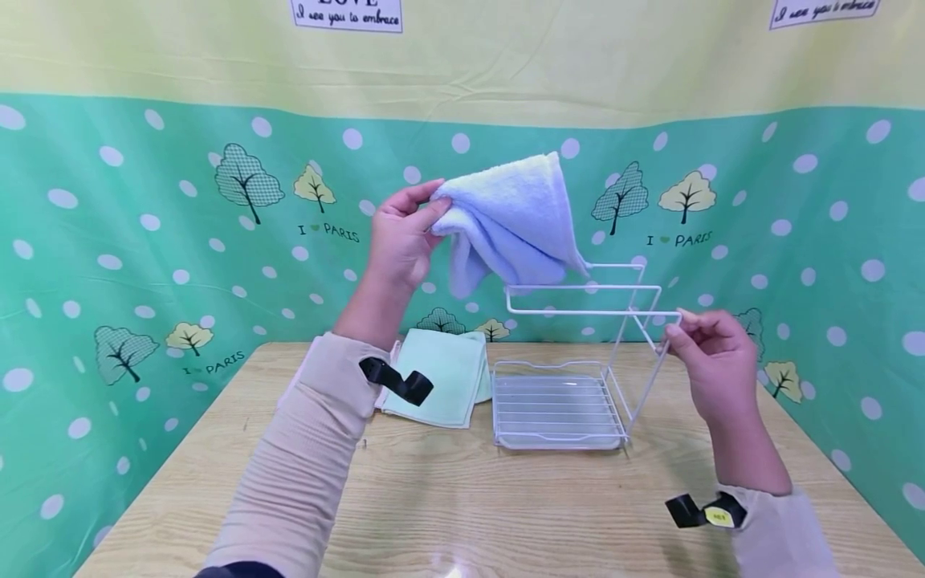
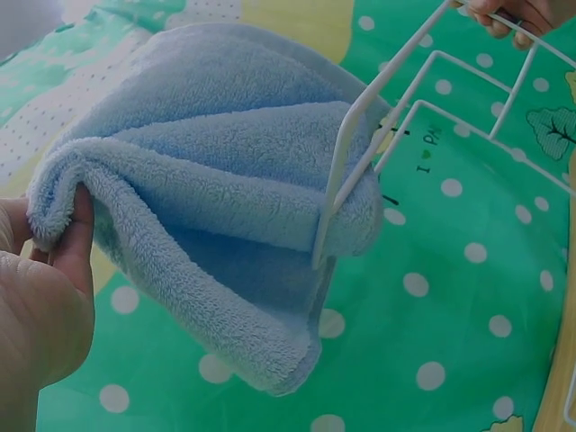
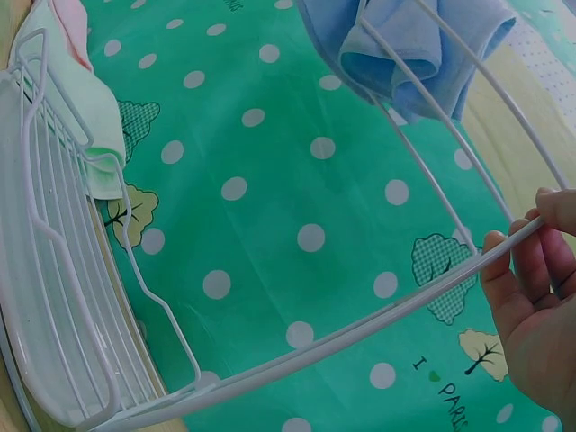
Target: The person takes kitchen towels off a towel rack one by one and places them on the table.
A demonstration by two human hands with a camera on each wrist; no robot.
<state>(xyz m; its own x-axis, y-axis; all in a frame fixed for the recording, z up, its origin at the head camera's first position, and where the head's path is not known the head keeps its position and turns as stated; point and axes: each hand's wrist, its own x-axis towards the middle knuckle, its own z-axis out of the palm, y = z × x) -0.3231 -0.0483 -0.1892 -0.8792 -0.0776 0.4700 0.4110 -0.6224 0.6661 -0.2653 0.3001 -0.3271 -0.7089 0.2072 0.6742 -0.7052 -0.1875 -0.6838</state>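
Observation:
My left hand point(image 1: 405, 237) pinches one end of a light blue towel point(image 1: 509, 213) between thumb and fingers, and the folded cloth fans out to the right. The towel meets the free ends of the upper bars on a white wire rack point(image 1: 585, 311). In the left wrist view the bar ends cross in front of the towel point(image 2: 225, 180); whether it hangs over a bar I cannot tell. My right hand point(image 1: 715, 361) grips the upper right corner of the rack frame between thumb and fingers. In the right wrist view the frame point(image 3: 360, 328) slopes up to that hand point(image 3: 540, 306).
The rack's slatted base with a tray point(image 1: 556, 441) stands on the wooden table point(image 1: 433, 506). Left of it lie a folded mint green towel point(image 1: 437, 377) and a partly hidden pink cloth point(image 3: 74, 31). A dotted green and yellow curtain point(image 1: 166, 265) hangs behind the table.

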